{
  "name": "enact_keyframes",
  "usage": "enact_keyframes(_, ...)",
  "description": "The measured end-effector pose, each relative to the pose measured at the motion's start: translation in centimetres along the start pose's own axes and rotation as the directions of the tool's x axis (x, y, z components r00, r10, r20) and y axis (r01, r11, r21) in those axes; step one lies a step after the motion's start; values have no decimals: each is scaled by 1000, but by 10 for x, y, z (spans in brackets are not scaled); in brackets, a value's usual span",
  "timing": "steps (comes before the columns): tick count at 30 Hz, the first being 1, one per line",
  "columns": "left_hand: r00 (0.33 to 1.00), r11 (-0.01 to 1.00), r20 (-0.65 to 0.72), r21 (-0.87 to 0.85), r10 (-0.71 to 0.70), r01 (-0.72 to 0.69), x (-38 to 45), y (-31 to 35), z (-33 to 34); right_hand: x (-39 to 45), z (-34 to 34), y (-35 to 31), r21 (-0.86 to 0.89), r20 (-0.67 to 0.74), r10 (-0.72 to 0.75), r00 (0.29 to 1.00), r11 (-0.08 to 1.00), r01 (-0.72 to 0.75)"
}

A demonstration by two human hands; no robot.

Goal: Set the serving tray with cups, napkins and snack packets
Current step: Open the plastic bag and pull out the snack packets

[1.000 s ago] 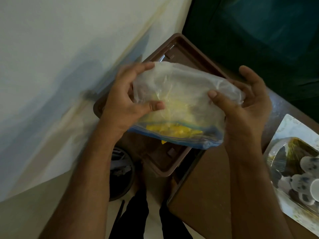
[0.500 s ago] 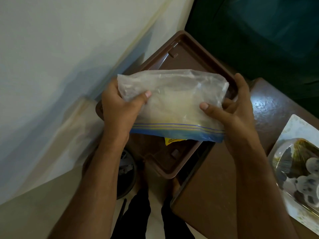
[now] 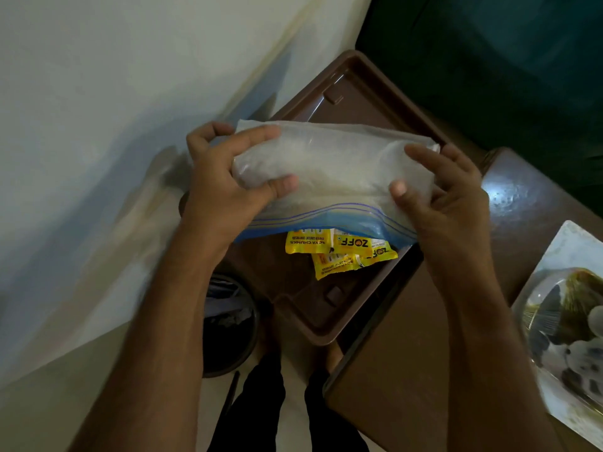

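Observation:
I hold a clear zip bag (image 3: 332, 168) with a blue seal above the brown serving tray (image 3: 375, 102), its mouth tipped down toward me. My left hand (image 3: 225, 187) grips the bag's left end, and my right hand (image 3: 447, 190) pinches its right end between thumb and fingers. Several yellow snack packets (image 3: 339, 252) stick out below the bag's blue mouth, over the tray floor; whether they touch the tray I cannot tell. The bag hides the middle of the tray.
The tray lies on a brown table (image 3: 408, 353) and overhangs its near left edge. At the right edge a white tray (image 3: 567, 236) holds small patterned cups (image 3: 584, 353) under a clear cover. A dark bin (image 3: 228, 324) stands on the floor by the wall.
The bag has been tipped so its mouth points down. More yellow packets have slid out of the mouth, where only one corner showed before. Both hands have kept their hold on the bag's ends.

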State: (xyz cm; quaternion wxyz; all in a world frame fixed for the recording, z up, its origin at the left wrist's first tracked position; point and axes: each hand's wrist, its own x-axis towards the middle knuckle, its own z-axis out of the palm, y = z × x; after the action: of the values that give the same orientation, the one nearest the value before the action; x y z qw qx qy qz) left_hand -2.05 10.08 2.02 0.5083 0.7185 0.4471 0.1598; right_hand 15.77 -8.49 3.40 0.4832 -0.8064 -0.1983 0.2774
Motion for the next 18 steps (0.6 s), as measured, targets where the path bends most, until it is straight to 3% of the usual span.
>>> enact_keyframes(2,998,994,65,114,-2,-6,-1,6,-7,3,-7,-4,-254,159,59,985,967,-16)
enact_keyframes(6,998,943,45,325,54,-66,-4,19,-5,5,0,-12,-573,287,58,956,810,123)
enact_keyframes(8,995,913,-37,402,93,-70,-7,26,6,7,5,-12,-601,204,0,979,789,126)
enact_keyframes(10,976,875,-159,480,146,-52,-12,27,19,10,10,-7,-631,23,-202,979,757,171)
enact_keyframes(12,936,836,-254,544,242,-68,-17,26,29,11,15,-7,-742,-136,-387,912,650,165)
enact_keyframes(14,903,842,-315,533,291,-85,-20,26,39,11,21,-11,-791,-210,-464,861,598,129)
enact_keyframes(16,902,895,-354,440,247,-72,-26,28,54,10,29,-15,-722,-245,-426,871,679,130)
enact_keyframes(18,932,952,-344,306,117,-6,-35,38,72,7,41,-18,-581,-234,-328,915,802,139)
